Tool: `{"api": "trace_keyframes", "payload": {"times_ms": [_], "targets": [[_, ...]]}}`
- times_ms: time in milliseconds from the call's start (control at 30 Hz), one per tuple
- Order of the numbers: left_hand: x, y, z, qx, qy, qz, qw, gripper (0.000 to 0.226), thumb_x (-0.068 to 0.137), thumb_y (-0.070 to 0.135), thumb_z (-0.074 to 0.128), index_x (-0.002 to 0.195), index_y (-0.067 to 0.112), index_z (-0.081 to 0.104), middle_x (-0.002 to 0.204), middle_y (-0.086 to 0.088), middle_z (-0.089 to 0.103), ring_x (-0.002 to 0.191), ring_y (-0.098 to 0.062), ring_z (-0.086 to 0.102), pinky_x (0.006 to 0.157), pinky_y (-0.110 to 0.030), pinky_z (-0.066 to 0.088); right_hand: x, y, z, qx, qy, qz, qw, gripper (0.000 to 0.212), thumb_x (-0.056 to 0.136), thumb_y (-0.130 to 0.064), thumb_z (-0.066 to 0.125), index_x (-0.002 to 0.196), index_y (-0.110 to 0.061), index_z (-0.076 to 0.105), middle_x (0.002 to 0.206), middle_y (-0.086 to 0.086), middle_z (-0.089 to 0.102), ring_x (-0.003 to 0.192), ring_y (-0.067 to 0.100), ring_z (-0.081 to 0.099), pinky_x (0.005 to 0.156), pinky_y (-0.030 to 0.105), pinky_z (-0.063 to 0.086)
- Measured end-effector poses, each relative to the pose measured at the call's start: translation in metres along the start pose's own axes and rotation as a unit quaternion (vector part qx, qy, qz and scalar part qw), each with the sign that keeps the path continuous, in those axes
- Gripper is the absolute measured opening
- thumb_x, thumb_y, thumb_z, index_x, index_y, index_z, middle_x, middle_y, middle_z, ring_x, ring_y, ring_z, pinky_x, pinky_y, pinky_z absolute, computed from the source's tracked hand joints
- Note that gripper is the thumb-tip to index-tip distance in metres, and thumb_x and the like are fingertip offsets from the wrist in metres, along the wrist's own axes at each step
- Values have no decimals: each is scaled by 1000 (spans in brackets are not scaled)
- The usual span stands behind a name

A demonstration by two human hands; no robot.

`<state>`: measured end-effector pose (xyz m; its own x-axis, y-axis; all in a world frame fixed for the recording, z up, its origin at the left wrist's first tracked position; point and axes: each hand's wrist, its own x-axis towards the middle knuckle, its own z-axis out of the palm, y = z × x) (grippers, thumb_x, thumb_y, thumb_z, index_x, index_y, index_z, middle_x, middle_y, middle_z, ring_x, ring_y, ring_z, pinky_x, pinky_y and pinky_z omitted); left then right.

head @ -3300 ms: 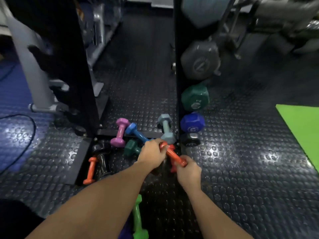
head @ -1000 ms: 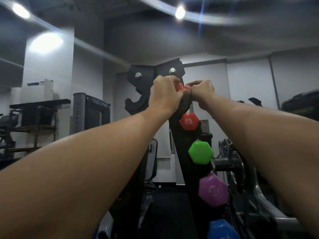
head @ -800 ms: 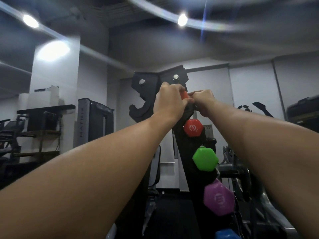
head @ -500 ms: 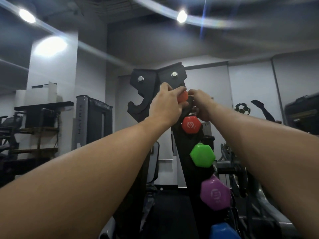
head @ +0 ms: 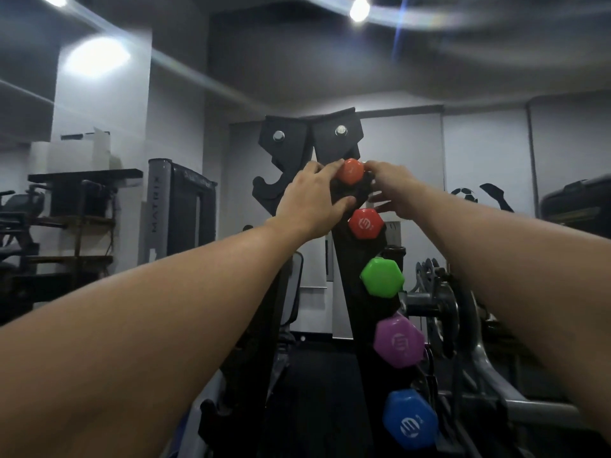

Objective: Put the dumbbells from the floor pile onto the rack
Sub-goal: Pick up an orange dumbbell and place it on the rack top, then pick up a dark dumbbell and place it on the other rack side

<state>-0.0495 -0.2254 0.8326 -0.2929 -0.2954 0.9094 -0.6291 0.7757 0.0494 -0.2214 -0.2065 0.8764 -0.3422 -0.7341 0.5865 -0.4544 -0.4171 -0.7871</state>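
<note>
Both hands reach the top of the tall black metal rack (head: pixel 330 140). The left hand (head: pixel 312 201) and right hand (head: pixel 391 190), fingers spread, touch the smooth orange rounded dumbbell (head: pixel 349 171) (open hook left).

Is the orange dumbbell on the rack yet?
On: the orange dumbbell sits in the rack's top cradle, above the red one. Both hands' fingertips touch it.

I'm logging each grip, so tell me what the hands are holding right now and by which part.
The left hand and right hand touch the orange dumbbell at its head, on the rack; a closed grip cannot be told.
</note>
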Motion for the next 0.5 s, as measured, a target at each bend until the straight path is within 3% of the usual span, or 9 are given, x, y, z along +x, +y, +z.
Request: {"api": "trace_keyframes", "payload": {"times_ms": [100,200,333,500], "targets": [[-7,-1,-8,-18,-3,-18,1000,67,92,48,67,150,27,42,136,-4,50,126,-23,49,107,-38,41,-9,-3,-8,-28,18,-17,999,41,88,-40,57,113,-9,68,116,18,68,99,30,67,92,48,57],[-22,-4,-15,-30,-8,-34,999,62,92,49,65,147,26,47,133,-6,54,126,-24,49,106,-37,39,-22,-4,-15,-73,22,-38,996,36,91,-31,61,115,-5,66,104,16,68,89,27,67,80,42,58],[-57,-11,-19,-57,-41,-69,995,57,92,52,63,142,25,53,125,-3,61,122,-21,52,104,-35,40,-56,7,-20,-70,39,-33,996,36,92,-25,61,120,-3,64,92,11,63,79,23,61,78,42,58],[-114,-20,-20,-128,-104,-138,977,56,90,54,65,138,26,57,120,2,65,113,-17,60,102,-38,49,-115,34,-14,-33,56,-13,998,27,91,-18,59,113,-3,64,81,9,59,66,19,54,60,34,48]]}}
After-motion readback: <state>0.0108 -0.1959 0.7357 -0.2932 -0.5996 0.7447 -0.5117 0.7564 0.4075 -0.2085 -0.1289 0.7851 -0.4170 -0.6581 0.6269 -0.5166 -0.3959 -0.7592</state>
